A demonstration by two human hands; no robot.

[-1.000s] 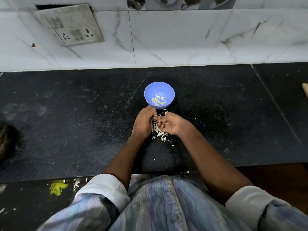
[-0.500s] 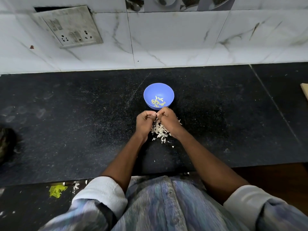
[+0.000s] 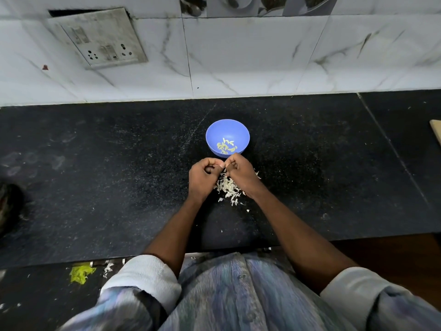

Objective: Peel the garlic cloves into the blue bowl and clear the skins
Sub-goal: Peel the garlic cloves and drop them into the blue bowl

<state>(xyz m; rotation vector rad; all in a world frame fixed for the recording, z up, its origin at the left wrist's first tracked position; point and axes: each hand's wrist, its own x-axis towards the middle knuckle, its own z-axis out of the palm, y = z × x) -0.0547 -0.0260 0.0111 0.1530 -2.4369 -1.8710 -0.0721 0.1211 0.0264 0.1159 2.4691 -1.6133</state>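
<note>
Hands barely shifted; both hands' fingers (image 3: 220, 165) meet above skins (image 3: 228, 186).

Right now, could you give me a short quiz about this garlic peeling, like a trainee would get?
1. True or false: the blue bowl already holds peeled cloves.
2. Where is the pile of skins? A) inside the bowl B) on the counter under and between the hands C) on the wall socket
3. Fill in: the left hand and right hand meet just on the ____ side of the bowl, nearer the person.

Key
1. True: pale cloves lie in its bottom.
2. B.
3. Near. Both hands are curled with fingertips together; whatever they pinch is too small to see.
</note>
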